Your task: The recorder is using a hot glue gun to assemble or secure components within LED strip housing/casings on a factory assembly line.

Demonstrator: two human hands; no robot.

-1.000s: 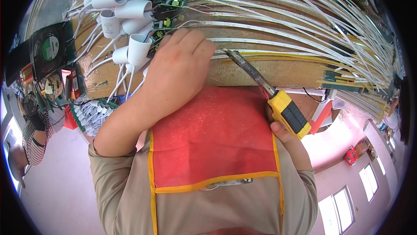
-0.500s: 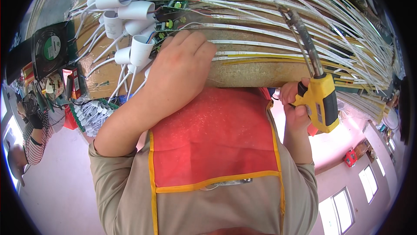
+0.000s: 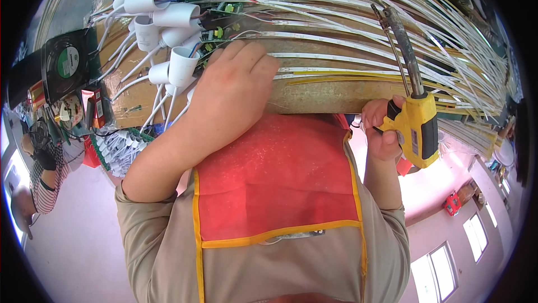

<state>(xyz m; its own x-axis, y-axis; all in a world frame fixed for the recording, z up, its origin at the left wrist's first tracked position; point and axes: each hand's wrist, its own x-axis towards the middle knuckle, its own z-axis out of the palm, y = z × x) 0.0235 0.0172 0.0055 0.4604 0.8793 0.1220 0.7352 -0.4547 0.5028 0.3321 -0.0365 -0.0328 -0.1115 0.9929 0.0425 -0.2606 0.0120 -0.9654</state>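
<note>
Where my feed curves off at the far left, I've got a co-worker (image 3: 47, 188) in a striped sleeve, then a black fan (image 3: 68, 63). Next over is a messy cluster of white plastic cups (image 3: 182, 66) with pale cables trailing off, plus some green circuit boards (image 3: 213, 34) right beside them. Left hand (image 3: 238, 79) is back-up just right of the cups, fingers curled under; the fingertips are hidden, so honestly I can't tell whether it's pinching anything. Below it I see the red apron (image 3: 274, 174). White light strips (image 3: 336, 38) run from around there across the brown bench (image 3: 314, 98) and cross over each other toward the right. Right hand (image 3: 384, 139) has a hold of the yellow-and-black soldering gun (image 3: 421, 135) by the bench's front edge, barrel pointing up over the strips. Can't tell if its tip touches any.
</note>
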